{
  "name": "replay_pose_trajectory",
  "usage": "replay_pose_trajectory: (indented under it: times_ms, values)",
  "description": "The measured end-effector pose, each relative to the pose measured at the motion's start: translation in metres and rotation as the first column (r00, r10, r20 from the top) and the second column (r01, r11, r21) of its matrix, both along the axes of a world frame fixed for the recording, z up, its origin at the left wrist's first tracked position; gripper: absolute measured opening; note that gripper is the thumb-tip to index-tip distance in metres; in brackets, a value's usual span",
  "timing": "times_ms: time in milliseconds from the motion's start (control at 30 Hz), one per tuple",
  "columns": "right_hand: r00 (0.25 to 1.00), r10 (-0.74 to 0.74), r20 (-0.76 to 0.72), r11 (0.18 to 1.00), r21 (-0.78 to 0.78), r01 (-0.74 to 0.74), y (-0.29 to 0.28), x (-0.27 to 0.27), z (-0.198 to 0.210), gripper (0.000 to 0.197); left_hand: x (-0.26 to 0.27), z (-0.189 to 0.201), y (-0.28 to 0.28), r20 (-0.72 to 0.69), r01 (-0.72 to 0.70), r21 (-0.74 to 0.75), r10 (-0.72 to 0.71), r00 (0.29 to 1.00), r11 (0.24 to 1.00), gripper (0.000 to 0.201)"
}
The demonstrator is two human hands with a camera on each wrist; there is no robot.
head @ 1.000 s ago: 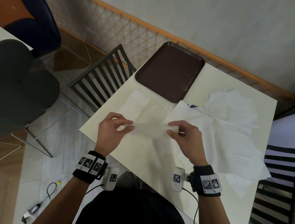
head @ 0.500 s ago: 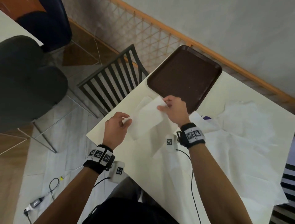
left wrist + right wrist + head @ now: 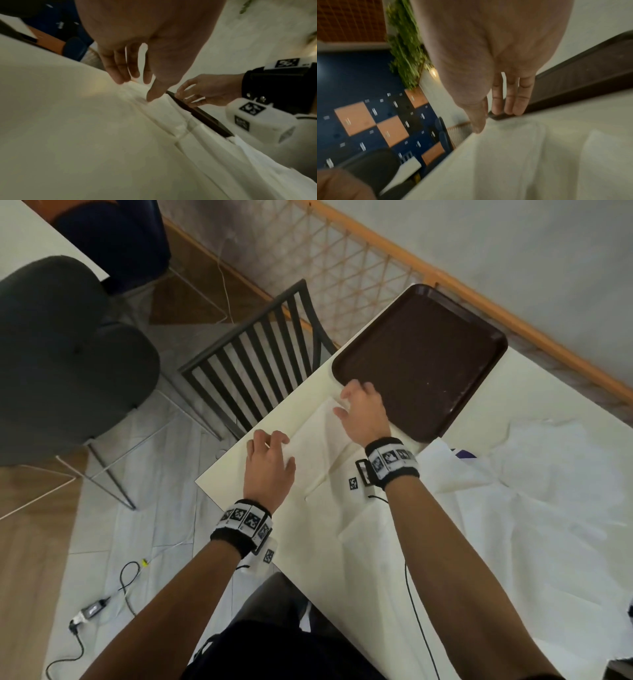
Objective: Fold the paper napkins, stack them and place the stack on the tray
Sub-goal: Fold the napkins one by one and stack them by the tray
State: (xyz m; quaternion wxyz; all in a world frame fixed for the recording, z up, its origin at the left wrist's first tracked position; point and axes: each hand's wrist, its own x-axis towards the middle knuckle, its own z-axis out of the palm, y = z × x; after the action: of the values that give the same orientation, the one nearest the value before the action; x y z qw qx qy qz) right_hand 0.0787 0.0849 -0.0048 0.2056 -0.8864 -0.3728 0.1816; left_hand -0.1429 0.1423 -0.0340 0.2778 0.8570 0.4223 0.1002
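Note:
A folded white napkin (image 3: 317, 436) lies flat on the cream table (image 3: 260, 474), on the folded pile just left of the dark brown tray (image 3: 421, 361). My left hand (image 3: 270, 446) hovers with straight fingers over its near left end, fingertips (image 3: 147, 97) touching the paper. My right hand (image 3: 356, 402) is spread over the far end, fingers (image 3: 513, 106) reaching the tray's near corner (image 3: 498, 117). Neither hand holds anything. A loose heap of unfolded napkins (image 3: 513, 501) covers the table's right side.
A black slatted chair (image 3: 260, 361) stands against the table's left edge, with a grey padded chair (image 3: 68, 354) further left. A wooden rail and lattice (image 3: 342, 261) run behind the tray. Cables lie on the floor (image 3: 102, 604).
The folded napkin was carried up and left from the table's middle and laid on the pile by the tray. Both hands let go of it and now lie spread over it.

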Motion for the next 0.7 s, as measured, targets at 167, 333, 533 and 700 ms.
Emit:
replay_pose_trajectory:
  times_ms: [167, 333, 533, 700]
  values:
    - [1.000, 0.001, -0.010, 0.988, -0.158, -0.002, -0.069, 0.013, 0.011, 0.024, -0.004, 0.010, -0.044, 0.090, 0.178, -0.002, -0.177, 0.980, 0.984, 0.012]
    - [0.999, -0.017, -0.050, 0.935, -0.353, -0.002, -0.124, 0.006, -0.003, 0.071, 0.008, -0.006, -0.099, -0.090, 0.348, -0.051, -0.351, 0.932, 0.936, 0.045]
    - [0.999, -0.014, -0.052, 0.926, -0.378, -0.007, -0.145, 0.002, -0.013, 0.066, 0.003, -0.027, -0.121, -0.149, 0.344, 0.069, -0.332, 0.932, 0.936, 0.066]
    - [0.980, -0.082, -0.181, 0.995, 0.035, 0.089, -0.170, 0.000, -0.004, 0.018, -0.007, -0.024, -0.119, -0.162, 0.351, 0.084, -0.335, 0.928, 0.933, 0.081]
